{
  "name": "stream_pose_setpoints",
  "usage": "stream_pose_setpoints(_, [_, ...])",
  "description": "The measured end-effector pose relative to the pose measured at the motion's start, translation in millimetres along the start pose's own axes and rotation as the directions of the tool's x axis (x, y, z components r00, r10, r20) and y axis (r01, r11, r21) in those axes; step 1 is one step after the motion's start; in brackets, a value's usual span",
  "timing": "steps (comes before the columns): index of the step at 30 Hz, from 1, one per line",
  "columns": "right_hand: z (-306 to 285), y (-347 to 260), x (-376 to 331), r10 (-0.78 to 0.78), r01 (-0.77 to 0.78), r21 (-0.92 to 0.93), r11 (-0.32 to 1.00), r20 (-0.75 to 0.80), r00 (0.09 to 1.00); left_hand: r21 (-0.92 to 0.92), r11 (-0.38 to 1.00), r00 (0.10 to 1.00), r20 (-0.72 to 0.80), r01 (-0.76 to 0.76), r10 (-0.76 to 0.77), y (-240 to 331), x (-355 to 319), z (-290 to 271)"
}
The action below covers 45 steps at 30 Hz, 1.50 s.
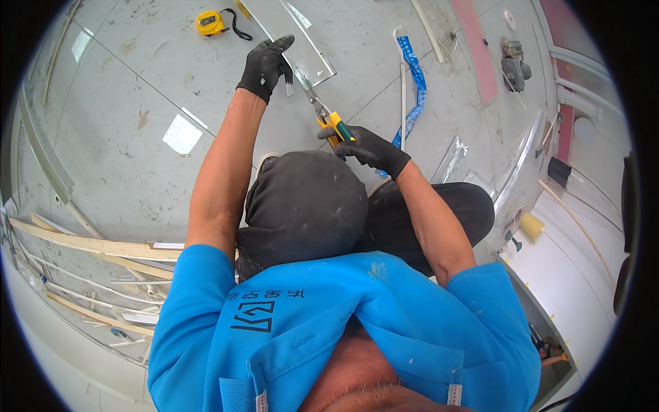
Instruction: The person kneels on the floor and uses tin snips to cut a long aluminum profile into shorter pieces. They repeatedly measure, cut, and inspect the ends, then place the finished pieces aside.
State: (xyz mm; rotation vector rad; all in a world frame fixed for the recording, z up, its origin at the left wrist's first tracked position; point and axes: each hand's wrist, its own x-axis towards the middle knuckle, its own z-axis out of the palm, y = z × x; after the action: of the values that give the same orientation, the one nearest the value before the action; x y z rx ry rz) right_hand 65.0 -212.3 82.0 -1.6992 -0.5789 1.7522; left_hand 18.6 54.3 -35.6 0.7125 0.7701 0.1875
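Observation:
Both my hands wear dark gloves. My left hand (265, 67) is closed around the side of a long, shiny metal strip (296, 42) that runs away from me over the floor. A short grey end (289, 87) shows below its fingers. Gripped in my right hand (371, 147) is a pair of snips (336, 126) with yellow and green handles. Their metal blades point away from me and lie at the strip's near end. Whether the blades have closed on the metal cannot be made out. My bent knee (309, 199) is just below the snips.
A yellow tape measure (210, 23) lies at the far left. Blue film (416, 89) and a thin white strip (403, 103) lie to the right. Farther right sits a grey machine part (515, 65). Wooden strips (96, 244) are piled at the left.

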Motion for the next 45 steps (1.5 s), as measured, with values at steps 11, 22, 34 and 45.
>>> stream_pose_setpoints(11, [1,-19,-21,-0.013,0.013,-0.065,0.998,0.003,1.0,-0.113,0.993,0.998,0.049,-0.043,0.049,6,-10,0])
stream_pose_setpoints(22, [1,-3,-22,-0.097,0.095,-0.121,0.988,-0.006,0.995,-0.121,0.984,0.987,0.075,-0.134,0.143,4,-10,0])
stream_pose_setpoints(34, [12,-2,-18,-0.045,0.049,0.059,0.997,-0.077,0.996,-0.098,0.993,0.998,0.02,-0.059,0.061,17,-24,14])
stream_pose_setpoints(45, [32,-40,-46,0.135,-0.103,0.168,0.98,-0.191,0.972,-0.089,0.996,0.999,0.015,-0.029,0.03,26,-38,19])
